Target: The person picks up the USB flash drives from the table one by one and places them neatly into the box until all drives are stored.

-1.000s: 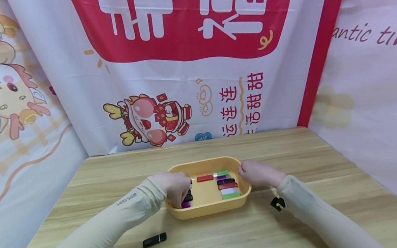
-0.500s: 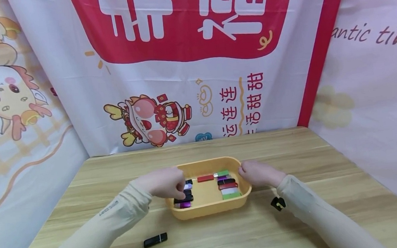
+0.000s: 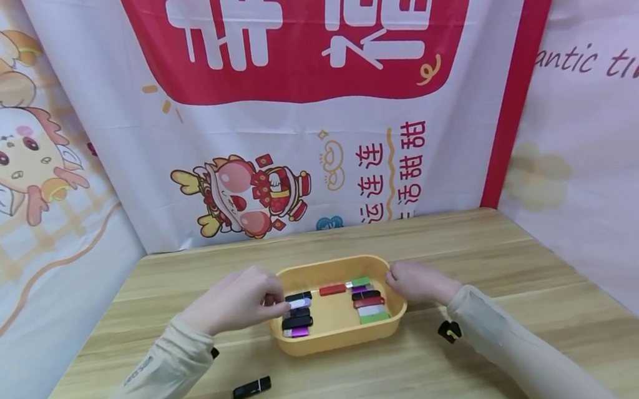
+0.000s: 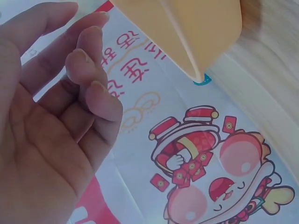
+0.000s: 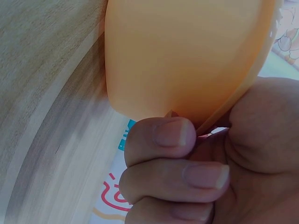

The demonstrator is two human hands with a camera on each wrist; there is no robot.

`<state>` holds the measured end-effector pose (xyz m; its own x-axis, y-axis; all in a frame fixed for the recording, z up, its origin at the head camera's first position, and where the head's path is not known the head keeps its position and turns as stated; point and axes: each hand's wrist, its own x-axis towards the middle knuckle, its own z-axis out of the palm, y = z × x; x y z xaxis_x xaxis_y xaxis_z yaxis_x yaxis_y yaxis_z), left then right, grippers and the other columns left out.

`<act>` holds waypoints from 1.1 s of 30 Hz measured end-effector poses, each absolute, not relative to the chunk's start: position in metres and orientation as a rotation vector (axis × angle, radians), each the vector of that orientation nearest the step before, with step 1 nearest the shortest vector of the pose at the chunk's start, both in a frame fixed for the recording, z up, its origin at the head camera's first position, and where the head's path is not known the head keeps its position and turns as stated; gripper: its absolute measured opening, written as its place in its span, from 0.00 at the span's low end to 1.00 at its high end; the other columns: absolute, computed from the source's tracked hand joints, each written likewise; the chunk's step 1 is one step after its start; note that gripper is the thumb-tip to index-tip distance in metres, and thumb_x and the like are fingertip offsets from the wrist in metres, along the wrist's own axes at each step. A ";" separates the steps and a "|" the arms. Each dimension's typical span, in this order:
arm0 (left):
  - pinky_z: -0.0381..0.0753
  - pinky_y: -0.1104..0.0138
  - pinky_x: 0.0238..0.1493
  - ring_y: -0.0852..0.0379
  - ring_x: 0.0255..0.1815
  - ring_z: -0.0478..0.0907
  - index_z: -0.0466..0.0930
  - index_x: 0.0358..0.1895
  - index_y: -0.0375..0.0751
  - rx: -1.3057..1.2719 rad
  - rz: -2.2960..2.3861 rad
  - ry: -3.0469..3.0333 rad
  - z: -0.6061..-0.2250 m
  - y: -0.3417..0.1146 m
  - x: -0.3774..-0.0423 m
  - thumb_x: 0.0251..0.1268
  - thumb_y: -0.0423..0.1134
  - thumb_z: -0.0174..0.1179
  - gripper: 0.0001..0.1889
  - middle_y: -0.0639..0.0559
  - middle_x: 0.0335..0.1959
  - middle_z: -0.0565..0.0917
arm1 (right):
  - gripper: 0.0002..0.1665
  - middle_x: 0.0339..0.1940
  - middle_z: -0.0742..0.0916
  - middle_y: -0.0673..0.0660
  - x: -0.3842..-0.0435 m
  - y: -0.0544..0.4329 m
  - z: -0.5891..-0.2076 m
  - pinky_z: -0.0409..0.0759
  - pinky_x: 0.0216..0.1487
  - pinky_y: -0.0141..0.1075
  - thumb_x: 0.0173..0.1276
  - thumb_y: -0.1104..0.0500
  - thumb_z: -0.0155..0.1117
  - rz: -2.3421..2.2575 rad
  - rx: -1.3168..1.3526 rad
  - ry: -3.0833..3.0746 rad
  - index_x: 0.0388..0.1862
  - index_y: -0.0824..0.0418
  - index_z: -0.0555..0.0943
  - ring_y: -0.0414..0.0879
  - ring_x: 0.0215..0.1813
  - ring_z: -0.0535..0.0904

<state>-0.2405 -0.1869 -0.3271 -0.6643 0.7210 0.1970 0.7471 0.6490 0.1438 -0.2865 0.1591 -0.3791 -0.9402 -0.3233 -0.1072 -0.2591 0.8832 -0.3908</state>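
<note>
A yellow tray (image 3: 338, 339) on the table holds USB flash drives in two columns. The left column has a lavender flash drive (image 3: 299, 303), black ones and a purple flash drive (image 3: 299, 332). On the right lie a green flash drive (image 3: 375, 318), a red flash drive (image 3: 369, 302) and several others. Another red flash drive (image 3: 332, 290) lies along the back wall. My left hand (image 3: 243, 299) hovers over the tray's left rim; the left wrist view shows its fingers loosely bent with nothing in them. My right hand (image 3: 420, 280) grips the tray's right rim between thumb and fingers.
A black flash drive (image 3: 252, 388) lies on the wooden table (image 3: 357, 387), in front and left of the tray. Printed cloth (image 3: 268, 116) hangs behind the table and at both sides.
My left hand has risen out of the tray and drawn back to the left, uncovering the left column of flash drives. The right hand keeps its grip on the rim.
</note>
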 end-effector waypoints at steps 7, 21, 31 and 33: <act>0.73 0.70 0.23 0.68 0.22 0.70 0.82 0.27 0.59 -1.178 -0.407 -2.719 -0.335 -0.204 -0.231 0.64 0.47 0.66 0.07 0.69 0.20 0.72 | 0.18 0.22 0.76 0.55 -0.287 0.156 -0.379 0.74 0.28 0.39 0.79 0.56 0.42 -0.540 -0.438 2.883 0.33 0.60 0.76 0.45 0.22 0.72; 0.69 0.70 0.19 0.71 0.18 0.67 0.77 0.20 0.62 -1.130 -0.429 -2.863 -0.347 -0.246 -0.204 0.57 0.50 0.69 0.12 0.69 0.17 0.71 | 0.17 0.23 0.77 0.56 -0.286 0.157 -0.378 0.75 0.26 0.38 0.79 0.57 0.42 -0.582 -0.407 2.864 0.34 0.61 0.76 0.45 0.21 0.72; 0.70 0.68 0.20 0.67 0.20 0.69 0.77 0.22 0.56 -1.059 -0.421 -3.050 -0.358 -0.244 -0.196 0.41 0.54 0.75 0.15 0.67 0.18 0.73 | 0.18 0.21 0.76 0.54 -0.289 0.161 -0.381 0.74 0.29 0.39 0.79 0.56 0.42 -0.507 -0.447 2.900 0.31 0.59 0.76 0.45 0.22 0.72; 0.70 0.67 0.20 0.67 0.19 0.69 0.76 0.22 0.55 -1.044 -0.426 -3.068 -0.359 -0.243 -0.195 0.40 0.53 0.75 0.15 0.65 0.18 0.73 | 0.18 0.21 0.76 0.54 -0.289 0.161 -0.381 0.74 0.29 0.39 0.79 0.56 0.42 -0.506 -0.447 2.897 0.31 0.59 0.76 0.44 0.22 0.72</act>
